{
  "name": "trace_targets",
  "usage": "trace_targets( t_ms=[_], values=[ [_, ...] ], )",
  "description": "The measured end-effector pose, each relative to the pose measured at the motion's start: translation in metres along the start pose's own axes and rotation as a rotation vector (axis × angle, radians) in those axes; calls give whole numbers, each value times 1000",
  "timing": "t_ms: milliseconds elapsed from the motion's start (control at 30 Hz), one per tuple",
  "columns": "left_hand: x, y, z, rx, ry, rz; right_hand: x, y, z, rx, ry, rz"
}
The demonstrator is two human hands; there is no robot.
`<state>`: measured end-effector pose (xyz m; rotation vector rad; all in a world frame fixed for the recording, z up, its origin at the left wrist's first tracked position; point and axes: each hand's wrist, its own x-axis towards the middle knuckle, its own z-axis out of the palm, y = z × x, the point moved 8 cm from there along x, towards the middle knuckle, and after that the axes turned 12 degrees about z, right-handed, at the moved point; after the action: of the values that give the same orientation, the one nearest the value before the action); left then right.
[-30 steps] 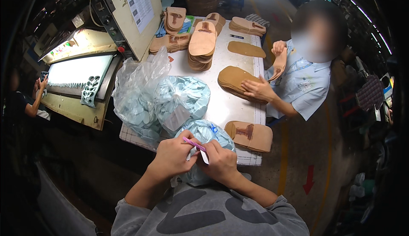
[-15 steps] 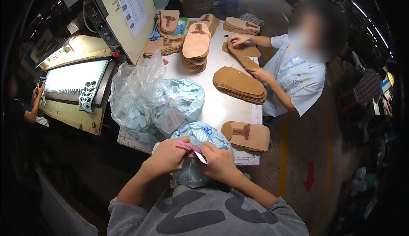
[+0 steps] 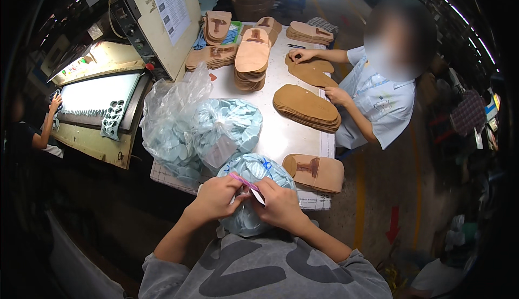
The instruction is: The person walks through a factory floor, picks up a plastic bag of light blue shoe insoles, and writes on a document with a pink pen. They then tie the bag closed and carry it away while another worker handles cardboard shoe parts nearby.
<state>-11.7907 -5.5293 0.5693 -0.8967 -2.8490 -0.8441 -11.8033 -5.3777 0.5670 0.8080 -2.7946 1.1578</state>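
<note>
A clear plastic bag [image 3: 252,165] full of light-blue cut pieces sits at the table's near edge, against my body. Over its gathered top, a pink tie [image 3: 243,180] stretches between my two hands. My left hand [image 3: 220,197] is closed, pinching one end of the tie. The fingers of my right hand [image 3: 278,202] are closed on the other end, beside a small white slip [image 3: 259,195]. What lies beneath my fingers is partly hidden.
Two more bags of blue pieces, one knotted [image 3: 230,126] and one loose-topped [image 3: 172,137], stand beyond. Insole stacks [image 3: 251,56] cover the far table; another stack [image 3: 316,172] lies at right. A co-worker [image 3: 384,93] handles brown sheets [image 3: 311,72]. A machine [image 3: 162,26] stands left.
My hands have shifted slightly, and the pink tie sits closer in between my fingers. The co-worker's hands have moved a little over the brown sheets.
</note>
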Motion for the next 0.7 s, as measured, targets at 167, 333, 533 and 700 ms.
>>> trace_targets(
  t_ms=[167, 333, 533, 700],
  values=[
    [2, 3, -4, -99, 27, 22, 0, 2, 0, 7, -19, 14],
    [2, 2, -7, -203, -24, -1, 0, 4, -1, 17, -21, 58],
    [2, 1, -7, -258, -71, 13, 0, 5, 0, 34, -54, 41],
    [3, 0, -6, -261, -101, 19, 1, 7, -1, 55, -61, 45]
  ],
)
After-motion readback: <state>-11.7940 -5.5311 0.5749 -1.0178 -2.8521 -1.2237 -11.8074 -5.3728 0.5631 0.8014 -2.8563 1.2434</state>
